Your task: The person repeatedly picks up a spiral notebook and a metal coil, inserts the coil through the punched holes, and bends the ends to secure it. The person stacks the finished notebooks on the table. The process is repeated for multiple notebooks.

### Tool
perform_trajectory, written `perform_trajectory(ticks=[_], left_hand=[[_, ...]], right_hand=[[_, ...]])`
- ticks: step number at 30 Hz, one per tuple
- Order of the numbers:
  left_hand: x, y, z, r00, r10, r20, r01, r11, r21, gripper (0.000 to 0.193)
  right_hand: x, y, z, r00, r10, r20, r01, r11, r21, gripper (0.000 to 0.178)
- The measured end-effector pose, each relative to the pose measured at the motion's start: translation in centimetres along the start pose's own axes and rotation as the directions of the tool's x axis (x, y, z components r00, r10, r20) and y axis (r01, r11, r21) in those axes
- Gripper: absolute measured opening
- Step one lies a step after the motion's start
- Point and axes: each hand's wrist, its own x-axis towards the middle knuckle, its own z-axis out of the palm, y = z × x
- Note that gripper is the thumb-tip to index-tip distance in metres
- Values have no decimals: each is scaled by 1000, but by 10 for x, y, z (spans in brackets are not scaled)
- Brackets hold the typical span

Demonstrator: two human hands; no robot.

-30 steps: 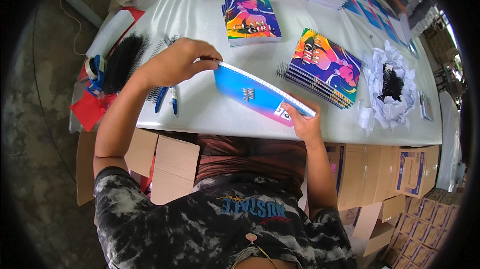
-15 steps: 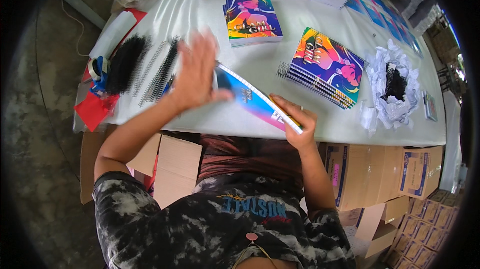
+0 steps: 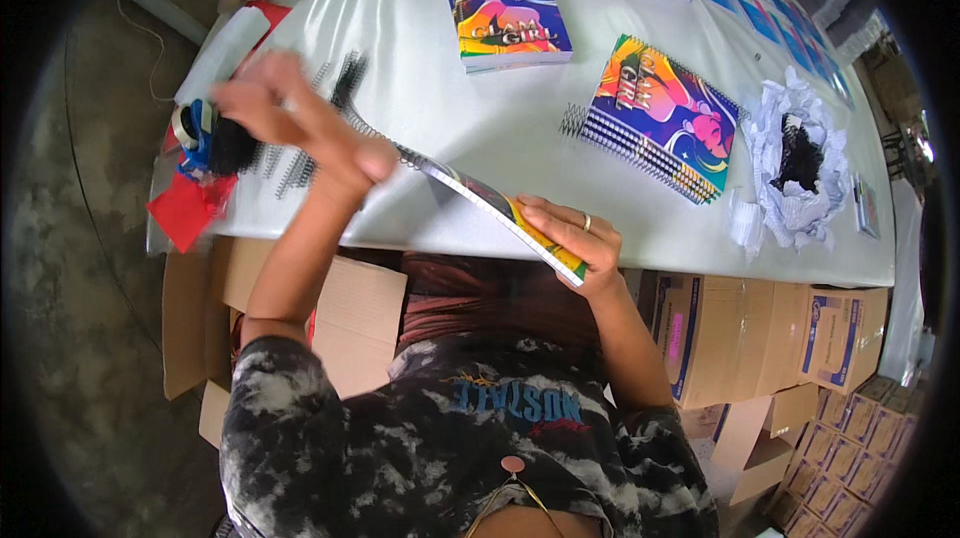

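Observation:
My right hand [image 3: 575, 243] is closed around one end of a colourful notebook [image 3: 515, 223], held edge-on just above the table's near side. A dark spiral binding coil [image 3: 385, 145] runs out from the notebook's far-left end toward my left hand [image 3: 305, 118]. That hand is blurred by motion, its fingers stretched out to the left and the thumb near the coil. I cannot tell whether its palm touches the coil. Beside and beyond the left hand lie loose dark spiral coils [image 3: 349, 78].
Ahead stands a small stack of notebooks [image 3: 515, 23]. To its right lie spiral-bound notebooks [image 3: 660, 118] and crumpled white wrapping [image 3: 790, 203] around black coils. A blue tape dispenser [image 3: 198, 143] and red sheet [image 3: 188, 210] lie left. Cardboard boxes [image 3: 745, 338] stand below the table's edge.
My left hand has swept left, away from the notebook. The notebook has tilted, its inner face turned out of sight, and the coil now shows stretching from its end.

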Motion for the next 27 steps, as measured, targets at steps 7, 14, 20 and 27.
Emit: perform_trajectory(ticks=[7, 14, 20, 27], left_hand=[[-31, 30, -17, 931, 296, 212, -275, 953, -123, 102], [-60, 57, -4, 914, 236, 330, -135, 944, -302, 106], [-17, 40, 5, 913, 137, 385, -92, 987, -133, 117], [11, 64, 3, 987, 104, 122, -86, 986, -145, 101]], right_hand=[[-5, 9, -3, 998, 12, -57, -12, 1000, 0, 32], [-7, 7, -2, 996, 16, -89, -20, 999, -40, 33], [-5, -1, 2, 999, -4, -50, 4, 1000, 0, 32], [-8, -7, 4, 996, 70, -64, -70, 998, 2, 31]])
